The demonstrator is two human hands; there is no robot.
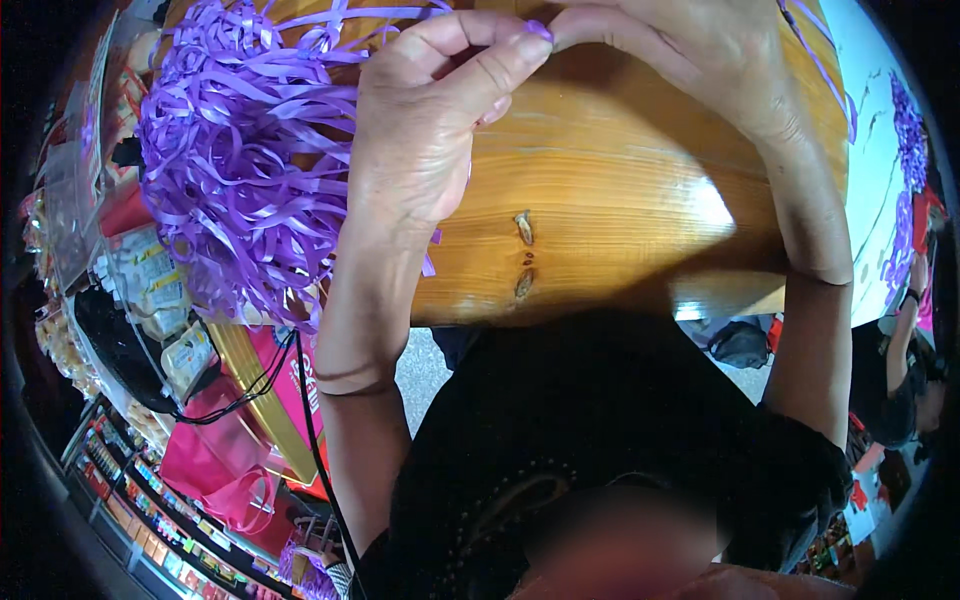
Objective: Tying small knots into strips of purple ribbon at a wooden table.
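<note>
My left hand is closed in a pinch over the wooden table, thumb and forefinger pressed together. A small bit of purple ribbon shows at those fingertips. From the other side my right hand meets it, its fingertips bent in and closed at the same bit of ribbon. The upper edge of the picture cuts off part of the right hand. Left of my left wrist lies a big tangled heap of purple ribbons, with several loose strands reaching behind the hand.
The glossy wooden table fills the middle. Packaged goods and a pink bag crowd the left side. At the right, a white marbled surface carries more purple ribbons, and another person's arm is beside it.
</note>
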